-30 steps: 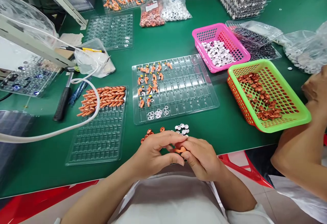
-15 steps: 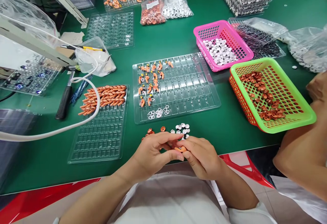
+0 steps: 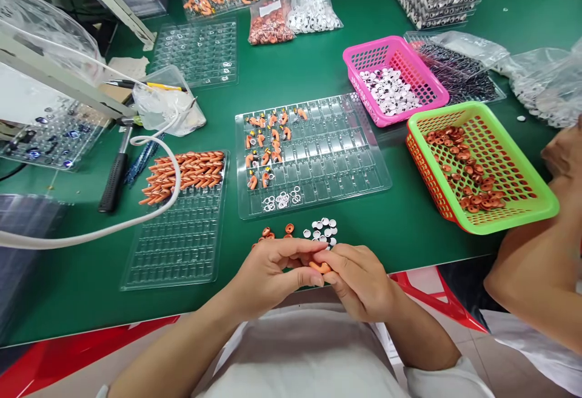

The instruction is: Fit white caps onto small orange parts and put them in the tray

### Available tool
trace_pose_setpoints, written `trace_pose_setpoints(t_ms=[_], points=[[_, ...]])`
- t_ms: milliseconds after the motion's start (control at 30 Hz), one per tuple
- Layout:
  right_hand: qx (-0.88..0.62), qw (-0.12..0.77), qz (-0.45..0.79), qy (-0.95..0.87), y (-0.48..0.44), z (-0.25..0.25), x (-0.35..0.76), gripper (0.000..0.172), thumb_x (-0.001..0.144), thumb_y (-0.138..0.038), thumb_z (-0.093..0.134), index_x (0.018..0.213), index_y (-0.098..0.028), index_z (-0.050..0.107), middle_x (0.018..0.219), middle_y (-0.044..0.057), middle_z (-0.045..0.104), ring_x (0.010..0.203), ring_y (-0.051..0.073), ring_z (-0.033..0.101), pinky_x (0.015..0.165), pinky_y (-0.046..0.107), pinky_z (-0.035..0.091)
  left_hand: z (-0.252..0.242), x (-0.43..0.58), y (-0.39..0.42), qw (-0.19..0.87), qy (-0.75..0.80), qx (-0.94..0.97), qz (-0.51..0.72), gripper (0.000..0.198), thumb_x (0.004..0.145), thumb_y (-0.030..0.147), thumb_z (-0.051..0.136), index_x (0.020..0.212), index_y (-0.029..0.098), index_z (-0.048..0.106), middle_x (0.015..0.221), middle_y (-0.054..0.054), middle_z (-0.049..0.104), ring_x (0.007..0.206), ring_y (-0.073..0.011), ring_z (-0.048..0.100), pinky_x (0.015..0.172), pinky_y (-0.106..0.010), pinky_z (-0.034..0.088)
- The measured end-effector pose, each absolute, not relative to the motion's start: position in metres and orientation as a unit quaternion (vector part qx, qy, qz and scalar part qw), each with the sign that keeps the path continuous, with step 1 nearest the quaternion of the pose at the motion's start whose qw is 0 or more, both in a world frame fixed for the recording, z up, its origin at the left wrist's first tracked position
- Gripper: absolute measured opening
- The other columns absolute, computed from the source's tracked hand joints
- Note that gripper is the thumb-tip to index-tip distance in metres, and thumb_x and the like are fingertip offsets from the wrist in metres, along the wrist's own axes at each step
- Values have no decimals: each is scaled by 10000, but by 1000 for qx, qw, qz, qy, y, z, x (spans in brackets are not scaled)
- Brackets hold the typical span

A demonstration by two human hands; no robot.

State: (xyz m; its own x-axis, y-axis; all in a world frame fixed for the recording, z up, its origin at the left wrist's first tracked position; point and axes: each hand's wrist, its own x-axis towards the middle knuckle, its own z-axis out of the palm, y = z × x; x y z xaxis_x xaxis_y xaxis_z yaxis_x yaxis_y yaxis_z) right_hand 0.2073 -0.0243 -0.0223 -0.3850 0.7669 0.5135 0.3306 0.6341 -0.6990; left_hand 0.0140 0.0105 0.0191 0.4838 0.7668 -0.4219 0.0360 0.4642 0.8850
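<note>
Pinching an orange piece point(image 3: 319, 267) between left hand point(image 3: 268, 277) and right hand point(image 3: 359, 280).

The person's left hand point(image 3: 273, 271) and right hand point(image 3: 359, 280) meet in front of the chest, fingertips touching. The left hand lies palm-inward, its index finger stretched over the top and its thumb point(image 3: 313, 278) curled beneath, the two closed into a pinch. The right hand is curled tight (knuckles up, back toward the camera), its fingers bunched against the left thumb. The left forearm point(image 3: 182, 343) and right forearm point(image 3: 418, 340) angle inward from below, wrists roughly straight.
</note>
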Motion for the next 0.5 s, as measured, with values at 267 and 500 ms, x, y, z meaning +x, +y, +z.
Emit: trace_pose_setpoints(t_ms=[267,500], points=[[-352,431,259,-789,-23,-20,205,266,1007,-192,369,1205,-160,544,902,67,698,702,158,610,576,273,482,21,17,9,790,440,329,272,250,709,103,807,946,182,803,721,-22,767,588,-98,663,586,-196,587],[-354,453,261,-776,-23,-19,200,306,1010,-188,351,1248,-129,536,839,69,671,690,170,583,565,285,469,21,23,4,768,461,325,304,259,686,104,823,935,173,802,710,-28,763,591,-100,656,559,-184,587]])
